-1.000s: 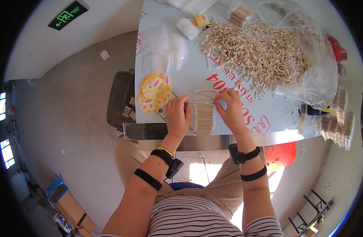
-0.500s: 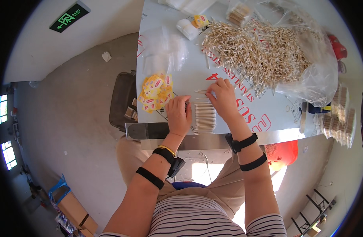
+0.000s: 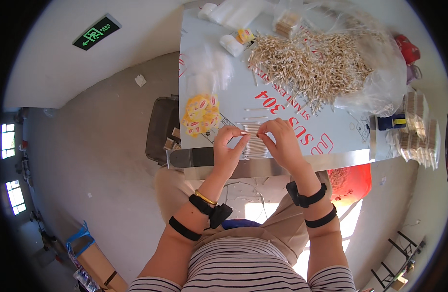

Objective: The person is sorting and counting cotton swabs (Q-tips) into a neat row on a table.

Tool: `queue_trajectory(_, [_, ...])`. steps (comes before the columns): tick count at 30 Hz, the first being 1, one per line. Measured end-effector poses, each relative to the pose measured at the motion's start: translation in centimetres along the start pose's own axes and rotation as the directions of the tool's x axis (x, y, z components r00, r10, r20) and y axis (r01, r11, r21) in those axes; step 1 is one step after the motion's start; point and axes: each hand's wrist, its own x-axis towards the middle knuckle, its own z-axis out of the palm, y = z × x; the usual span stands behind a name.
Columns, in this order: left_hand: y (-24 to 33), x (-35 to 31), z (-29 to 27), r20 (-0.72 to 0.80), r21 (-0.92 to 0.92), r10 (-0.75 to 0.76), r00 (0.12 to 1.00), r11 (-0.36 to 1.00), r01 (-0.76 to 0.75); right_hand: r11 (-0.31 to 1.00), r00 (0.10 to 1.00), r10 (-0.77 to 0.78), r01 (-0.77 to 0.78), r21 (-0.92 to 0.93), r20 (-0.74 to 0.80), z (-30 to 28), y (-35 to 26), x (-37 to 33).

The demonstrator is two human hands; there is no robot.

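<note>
Table: grey sheet surface with red print, in front of the seated person. Swab heap: loose cotton swabs piled at the far right of the table, clear plastic bag along its right side. Dark bin: on the floor, left of the table, small bundles inside. Packed swab stacks: beyond the table's right end. Left hand: at the left ends of the swab row, thumb and forefinger nearly meeting. Right hand: at the right ends, thumb and forefinger likewise close. Whether either pinches a swab or merely touches it cannot be told. Yellow packets: piled left of the hands. Swab row: between the 2 hands, near the front edge, swabs laid side by side. Loose swabs: 2, lying just beyond the row.
</note>
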Motion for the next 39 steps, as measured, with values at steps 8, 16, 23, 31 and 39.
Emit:
queue_trajectory(8, [6.6, -4.6, -2.5, 0.074, 0.0, 0.054, 0.996, 0.999, -0.054, 0.996, 0.995, -0.078, 0.081, 0.033, -0.062, -2.8, -6.0, -5.4])
queue_trajectory(16, [10.5, -8.7, -3.9, 0.103, 0.029, 0.175, 0.979, 0.983, -0.179, 0.993, 0.983, -0.055, 0.072, 0.089, -0.177, -4.7, -10.6, -9.9])
queue_trajectory(23, [12.7, -11.3, -3.9, 0.104, -0.066, 0.185, 0.977, 0.982, -0.179, 0.968, 0.977, 0.019, 0.036, 0.247, -0.215, -5.6, -12.7, -12.7])
queue_trajectory(31, [13.4, -12.6, -3.4, 0.102, -0.148, 0.169, 0.98, 0.977, -0.153, 0.842, 0.971, 0.169, -0.051, 0.537, -0.172, -4.8, -12.0, -14.8])
queue_trajectory(39, [10.6, -12.7, -1.3, 0.202, -0.084, 0.1, 0.974, 0.993, -0.084, 0.591, 0.928, 0.358, -0.142, 0.794, -0.101, -2.1, -8.6, -16.5])
